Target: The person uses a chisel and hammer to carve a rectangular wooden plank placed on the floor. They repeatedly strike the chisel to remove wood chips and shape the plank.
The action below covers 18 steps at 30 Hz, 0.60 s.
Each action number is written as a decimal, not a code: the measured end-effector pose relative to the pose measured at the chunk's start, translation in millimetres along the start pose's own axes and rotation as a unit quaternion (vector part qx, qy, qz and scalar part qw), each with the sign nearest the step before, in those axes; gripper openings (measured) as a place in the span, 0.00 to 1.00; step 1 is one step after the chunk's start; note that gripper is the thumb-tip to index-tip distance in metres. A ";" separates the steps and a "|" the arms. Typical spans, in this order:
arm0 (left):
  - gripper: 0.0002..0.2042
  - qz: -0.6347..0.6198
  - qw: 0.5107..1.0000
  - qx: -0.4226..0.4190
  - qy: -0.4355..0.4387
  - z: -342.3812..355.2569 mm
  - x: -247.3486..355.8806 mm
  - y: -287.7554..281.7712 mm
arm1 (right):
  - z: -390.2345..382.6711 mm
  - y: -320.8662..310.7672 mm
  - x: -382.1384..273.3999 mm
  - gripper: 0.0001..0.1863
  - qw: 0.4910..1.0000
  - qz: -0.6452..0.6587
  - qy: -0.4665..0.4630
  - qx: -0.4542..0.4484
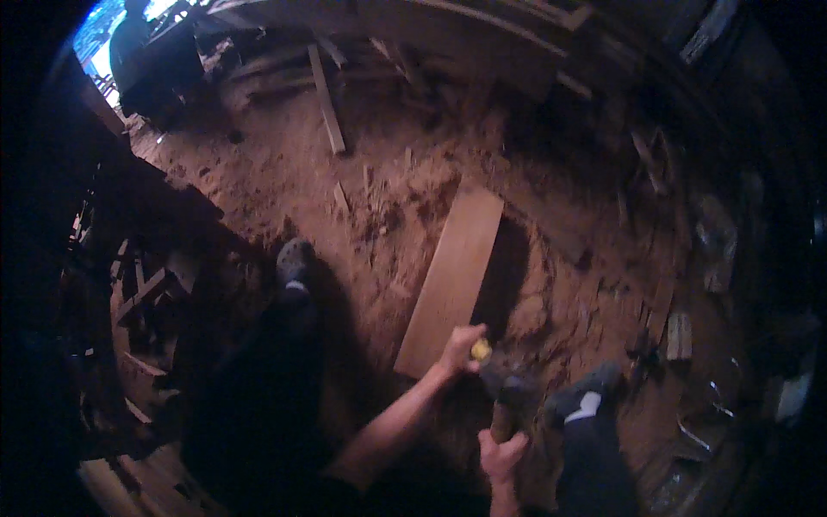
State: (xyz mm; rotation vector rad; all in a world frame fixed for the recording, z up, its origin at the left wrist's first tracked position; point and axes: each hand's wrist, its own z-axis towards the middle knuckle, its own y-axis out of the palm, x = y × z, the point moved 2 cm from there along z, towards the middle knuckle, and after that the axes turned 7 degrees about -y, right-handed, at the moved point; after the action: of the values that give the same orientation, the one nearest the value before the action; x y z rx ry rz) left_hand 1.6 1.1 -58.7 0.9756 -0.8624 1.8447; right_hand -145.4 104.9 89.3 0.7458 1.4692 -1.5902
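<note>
My left hand (461, 351) is closed around something with a yellow end (481, 349), beside the near end of a long flat wooden board (454, 267). What kind of thing it is cannot be made out. Lower and to the right, my right hand (502, 452) grips the short, thick handle of a tool with a dark head (515, 385), which looks like a hammer. That head is just below the yellow-ended thing; blur and dim light hide whether they touch. The board slants away from me over the dirt ground.
My left shoe (295, 261) and right shoe (590, 388) are on either side of the board. A narrow wood strip (327, 103) lies farther off. Scrap wood (146, 293) is piled at the left. A person (151, 60) is at the far left.
</note>
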 end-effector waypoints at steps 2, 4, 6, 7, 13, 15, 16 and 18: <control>0.20 -0.009 0.999 -0.010 -0.037 -6.1 8.1 -18.4 | 1.0 2.2 -22.7 0.21 0.995 0.006 0.092 -0.033; 0.18 -0.014 0.997 -0.024 -0.078 -5.3 15.3 -22.8 | -7.6 13.4 -8.4 0.18 0.995 -0.005 0.100 0.017; 0.18 -0.025 0.996 -0.020 -0.086 -0.4 17.8 -20.2 | -13.3 16.7 1.2 0.19 0.982 -0.056 0.179 -0.014; 0.18 -0.029 0.996 -0.016 -0.085 2.2 17.5 -19.0 | -6.0 22.0 -1.1 0.21 0.961 -0.097 0.249 -0.068; 0.17 -0.042 0.996 -0.001 -0.080 9.3 37.2 -26.4 | -24.3 0.6 14.5 0.14 0.995 -0.026 0.091 -0.038; 0.16 -0.042 0.995 0.002 -0.094 0.5 25.1 -22.8 | -25.4 6.7 19.1 0.10 0.999 -0.016 0.034 0.006; 0.16 -0.044 0.994 0.003 -0.098 2.0 25.4 -21.0 | -23.1 13.7 19.8 0.10 0.999 -0.015 0.027 0.026; 0.15 -0.070 0.990 -0.022 -0.118 1.6 27.6 -19.2 | -19.2 16.2 19.6 0.12 0.993 -0.033 0.113 0.000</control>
State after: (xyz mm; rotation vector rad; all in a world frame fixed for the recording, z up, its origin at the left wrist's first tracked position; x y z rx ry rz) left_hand 10.3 17.3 -30.5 1.2125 -0.9461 1.6071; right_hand -142.9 120.7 61.8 0.9103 1.6714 -1.5955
